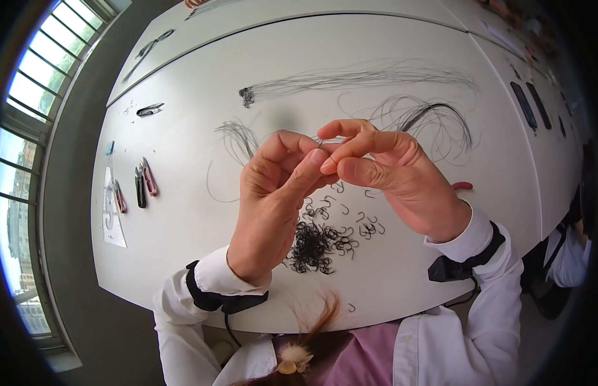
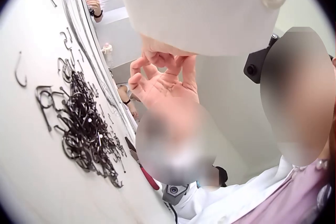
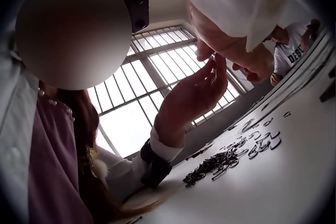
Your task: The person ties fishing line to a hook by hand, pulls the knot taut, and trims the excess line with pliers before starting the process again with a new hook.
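Left grip (image 1: 270, 193) on thin, dark, wire-like piece (image 1: 320, 143)

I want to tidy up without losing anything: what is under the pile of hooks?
Under the pile of hooks, white table shows at the loose edges. Beneath the dense middle, the hooks cover everything, so I cannot tell whether anything else lies there.

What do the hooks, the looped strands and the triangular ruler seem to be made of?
The hooks look like dark metal, perhaps steel: thin, firm bends with a slight sheen. The looped strands could be nylon line or fine wire: smooth dark curves, too fine to tell. The triangular ruler is probably clear plastic, being pale and apparently see-through.
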Demonstrator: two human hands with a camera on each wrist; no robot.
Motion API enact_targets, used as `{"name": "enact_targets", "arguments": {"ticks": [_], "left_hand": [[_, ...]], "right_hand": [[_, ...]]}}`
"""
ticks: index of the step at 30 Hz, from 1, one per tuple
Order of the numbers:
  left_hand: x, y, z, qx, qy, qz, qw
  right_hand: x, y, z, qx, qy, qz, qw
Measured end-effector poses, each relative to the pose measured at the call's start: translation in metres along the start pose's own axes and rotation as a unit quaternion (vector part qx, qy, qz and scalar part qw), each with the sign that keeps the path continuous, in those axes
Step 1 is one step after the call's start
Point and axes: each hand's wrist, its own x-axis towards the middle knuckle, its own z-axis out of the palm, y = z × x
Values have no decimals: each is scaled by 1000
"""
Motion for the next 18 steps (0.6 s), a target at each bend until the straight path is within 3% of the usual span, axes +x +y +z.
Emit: {"name": "enact_targets", "arguments": {"ticks": [4, 6, 9, 16, 18], "left_hand": [[0, 1, 9, -78, -2, -43, 996], [2, 2, -3, -128, -99, -112, 980], [3, 1, -4, -128, -101, -107, 981], [-2, 8, 6, -48, -26, -138, 989], [-2, 10, 3, -32, -37, -151, 987]], "right_hand": [[1, 4, -3, 10, -4, -8, 1000], [1, -2, -7, -9, -20, 1, 1000], [4, -2, -8, -56, -2, -61, 997], [3, -11, -17, -97, -33, -22, 994], [5, -8, -15, -130, -3, -61, 990]]}}
